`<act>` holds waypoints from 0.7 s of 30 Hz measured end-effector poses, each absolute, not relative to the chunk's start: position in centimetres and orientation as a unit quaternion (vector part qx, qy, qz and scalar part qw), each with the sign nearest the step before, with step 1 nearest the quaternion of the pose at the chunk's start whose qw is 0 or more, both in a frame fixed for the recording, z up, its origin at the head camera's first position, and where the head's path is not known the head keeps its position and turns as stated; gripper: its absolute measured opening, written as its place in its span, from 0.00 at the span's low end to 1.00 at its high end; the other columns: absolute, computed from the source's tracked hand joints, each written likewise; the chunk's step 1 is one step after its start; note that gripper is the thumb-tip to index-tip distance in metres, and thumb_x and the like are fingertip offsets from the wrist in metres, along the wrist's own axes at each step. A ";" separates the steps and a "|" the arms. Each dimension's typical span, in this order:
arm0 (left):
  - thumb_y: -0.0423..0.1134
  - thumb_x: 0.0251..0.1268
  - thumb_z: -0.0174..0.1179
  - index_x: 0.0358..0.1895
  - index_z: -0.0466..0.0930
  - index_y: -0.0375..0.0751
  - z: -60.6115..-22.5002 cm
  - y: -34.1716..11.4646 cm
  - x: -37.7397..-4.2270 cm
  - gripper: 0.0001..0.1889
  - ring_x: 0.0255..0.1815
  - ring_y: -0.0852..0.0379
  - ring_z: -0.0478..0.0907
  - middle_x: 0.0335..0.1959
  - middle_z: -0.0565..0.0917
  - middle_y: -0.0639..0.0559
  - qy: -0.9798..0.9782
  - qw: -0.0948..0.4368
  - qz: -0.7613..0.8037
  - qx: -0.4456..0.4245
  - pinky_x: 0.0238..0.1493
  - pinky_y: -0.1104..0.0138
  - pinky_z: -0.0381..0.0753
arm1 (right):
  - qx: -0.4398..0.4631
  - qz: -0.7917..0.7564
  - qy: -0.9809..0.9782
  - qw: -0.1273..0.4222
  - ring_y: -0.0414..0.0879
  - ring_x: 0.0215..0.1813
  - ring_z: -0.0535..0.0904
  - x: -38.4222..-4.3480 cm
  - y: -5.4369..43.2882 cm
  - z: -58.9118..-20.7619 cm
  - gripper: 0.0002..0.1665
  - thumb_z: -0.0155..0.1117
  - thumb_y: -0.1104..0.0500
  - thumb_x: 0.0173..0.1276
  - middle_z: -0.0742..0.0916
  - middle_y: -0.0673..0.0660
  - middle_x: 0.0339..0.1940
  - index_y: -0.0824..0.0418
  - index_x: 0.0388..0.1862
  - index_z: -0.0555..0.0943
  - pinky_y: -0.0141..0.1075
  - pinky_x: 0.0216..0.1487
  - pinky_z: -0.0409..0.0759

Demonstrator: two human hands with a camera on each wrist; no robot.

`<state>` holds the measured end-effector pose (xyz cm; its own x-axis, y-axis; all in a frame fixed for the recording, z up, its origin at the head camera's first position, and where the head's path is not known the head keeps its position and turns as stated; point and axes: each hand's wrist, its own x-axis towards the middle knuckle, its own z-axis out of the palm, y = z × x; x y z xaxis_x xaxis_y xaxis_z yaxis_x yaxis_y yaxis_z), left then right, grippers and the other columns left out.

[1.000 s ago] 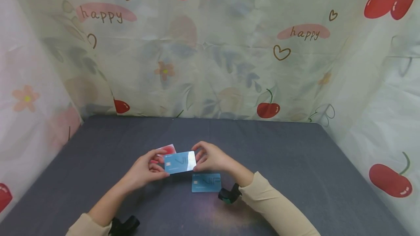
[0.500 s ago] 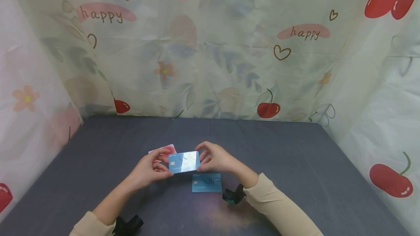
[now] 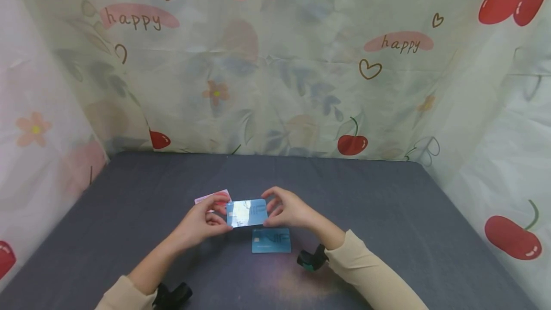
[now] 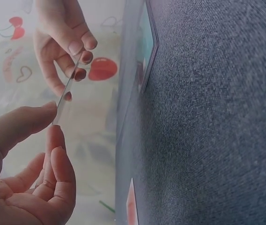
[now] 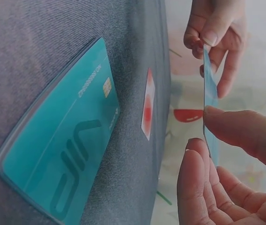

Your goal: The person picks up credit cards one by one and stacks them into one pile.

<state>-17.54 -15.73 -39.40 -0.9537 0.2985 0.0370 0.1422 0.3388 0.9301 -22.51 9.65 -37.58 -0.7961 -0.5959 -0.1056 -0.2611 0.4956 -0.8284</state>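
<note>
Between both hands, a blue card [image 3: 247, 213] with a gold chip is held up above the table. My left hand [image 3: 201, 223] pinches its left edge between thumb and fingers. On the opposite edge, my right hand [image 3: 289, 209] pinches it the same way. Thin and nearly edge-on, the held card [image 5: 209, 89] shows in the right wrist view. Below it a stack of matching blue cards [image 3: 271, 241] marked VIP lies flat on the table. A pink and red card [image 3: 224, 193] lies behind the left hand, which partly covers it.
The dark grey cloth-covered table [image 3: 366, 204] spreads around the hands. A printed curtain [image 3: 275, 85] with cherries and flowers rises behind it and along both sides. Black wrist devices [image 3: 312, 258] are worn below both hands.
Both hands have moved slightly to the right with the blue card still held between them. Glare has shifted across its face. The card stack and the pink and red card stay where they were.
</note>
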 end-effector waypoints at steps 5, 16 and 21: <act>0.33 0.50 0.68 0.62 0.62 0.30 -39.5 -15.5 -17.6 0.35 0.33 0.58 0.79 0.43 0.73 0.39 0.815 0.078 0.557 0.139 0.36 0.75 0.79 | -0.248 -0.432 0.845 0.194 0.43 0.36 0.82 -22.4 9.8 -37.8 0.33 0.70 0.64 0.54 0.81 0.59 0.38 0.62 0.58 0.69 0.36 0.39 0.82; 0.34 0.51 0.68 0.60 0.64 0.30 -40.0 -15.0 -17.9 0.33 0.31 0.59 0.79 0.41 0.74 0.39 0.821 0.083 0.545 0.151 0.36 0.75 0.79 | -0.239 -0.426 0.851 0.192 0.43 0.35 0.82 -22.3 10.5 -38.1 0.33 0.71 0.63 0.54 0.82 0.58 0.37 0.62 0.58 0.69 0.37 0.41 0.82; 0.34 0.51 0.68 0.60 0.64 0.30 -40.0 -14.7 -17.8 0.33 0.32 0.56 0.79 0.40 0.74 0.40 0.821 0.085 0.544 0.152 0.36 0.75 0.79 | -0.248 -0.426 0.850 0.188 0.42 0.35 0.82 -22.3 10.8 -38.4 0.33 0.70 0.64 0.54 0.82 0.59 0.37 0.64 0.58 0.69 0.35 0.40 0.81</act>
